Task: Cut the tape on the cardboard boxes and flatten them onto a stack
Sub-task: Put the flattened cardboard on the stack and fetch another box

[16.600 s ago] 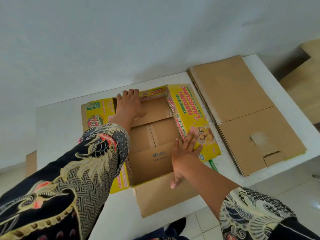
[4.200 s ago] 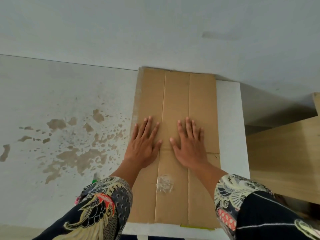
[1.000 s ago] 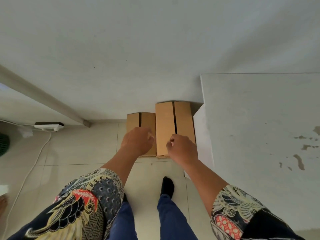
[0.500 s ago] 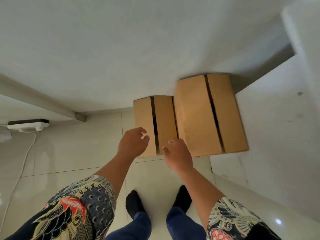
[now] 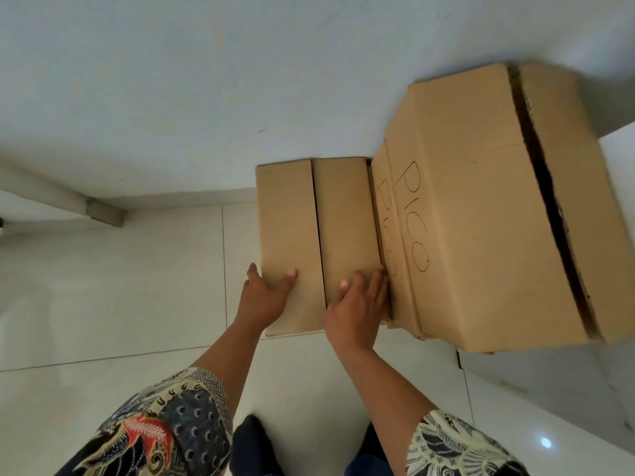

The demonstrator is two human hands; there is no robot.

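Small box: small brown cardboard box (image 5: 316, 235) stands on the pale glossy tiled floor (image 5: 120, 286) against the white wall (image 5: 171, 80), its two top flaps meeting at a narrow dark seam.
Left hand: left hand (image 5: 263, 297) grips the near left corner, thumb on top, fingers down the side.
Right hand: right hand (image 5: 357, 310) clasps the near right edge, fingers wedged between the boxes.
Open room: bare tiles lie left and in front.
In the way: large brown cardboard box marked "PICO" (image 5: 498, 207) presses against the right side.
Sleeves: patterned batik sleeves (image 5: 165, 427).
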